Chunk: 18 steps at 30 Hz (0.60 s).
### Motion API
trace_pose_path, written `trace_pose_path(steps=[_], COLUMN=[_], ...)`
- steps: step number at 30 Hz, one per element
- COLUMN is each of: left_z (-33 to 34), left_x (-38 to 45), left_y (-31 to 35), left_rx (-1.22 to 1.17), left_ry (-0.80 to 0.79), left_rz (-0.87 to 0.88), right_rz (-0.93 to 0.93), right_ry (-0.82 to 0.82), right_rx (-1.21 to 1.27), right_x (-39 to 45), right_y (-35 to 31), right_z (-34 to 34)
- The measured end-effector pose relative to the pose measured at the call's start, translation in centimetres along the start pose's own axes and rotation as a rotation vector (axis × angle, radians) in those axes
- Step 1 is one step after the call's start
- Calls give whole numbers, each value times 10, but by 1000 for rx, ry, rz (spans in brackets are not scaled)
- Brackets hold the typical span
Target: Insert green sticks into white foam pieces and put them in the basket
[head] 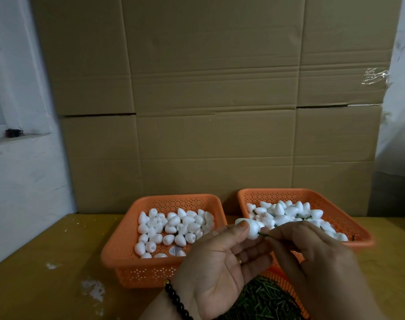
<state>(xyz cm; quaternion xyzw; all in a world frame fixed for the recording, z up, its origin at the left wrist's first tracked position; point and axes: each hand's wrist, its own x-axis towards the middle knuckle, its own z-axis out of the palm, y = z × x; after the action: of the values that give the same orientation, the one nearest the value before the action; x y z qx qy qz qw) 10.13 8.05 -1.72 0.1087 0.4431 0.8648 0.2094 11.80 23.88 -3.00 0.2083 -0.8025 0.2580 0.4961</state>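
Note:
My left hand [216, 264] pinches a white foam piece [252, 229] between thumb and fingers, above the table's near middle. My right hand [312, 257] pinches a thin green stick [263, 235] whose tip is in the foam piece's base. An orange basket [118, 255] on the left holds several plain foam pieces [174, 227]. An orange basket [358, 229] on the right holds several foam pieces with green sticks [287, 213]. Below my hands, a third orange basket [289, 287] holds a heap of loose green sticks [263, 301].
The baskets stand on a yellow-brown table [47, 285] with white scuffs. A tall wall of cardboard boxes [208, 100] rises right behind them. A white wall with a ledge [17, 137] is at the left. A dark bead bracelet [176, 301] is on my left wrist.

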Motion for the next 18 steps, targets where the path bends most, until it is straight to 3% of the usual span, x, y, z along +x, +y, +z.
trace_pose_path(steps=[18], left_z=[7], left_x=[0], left_y=[-7], left_rx=[-37], left_ry=[89], left_rz=[-30], right_rz=[-6], right_ry=[-30], right_rx=[-109], right_x=[0], right_y=[0], right_z=[1])
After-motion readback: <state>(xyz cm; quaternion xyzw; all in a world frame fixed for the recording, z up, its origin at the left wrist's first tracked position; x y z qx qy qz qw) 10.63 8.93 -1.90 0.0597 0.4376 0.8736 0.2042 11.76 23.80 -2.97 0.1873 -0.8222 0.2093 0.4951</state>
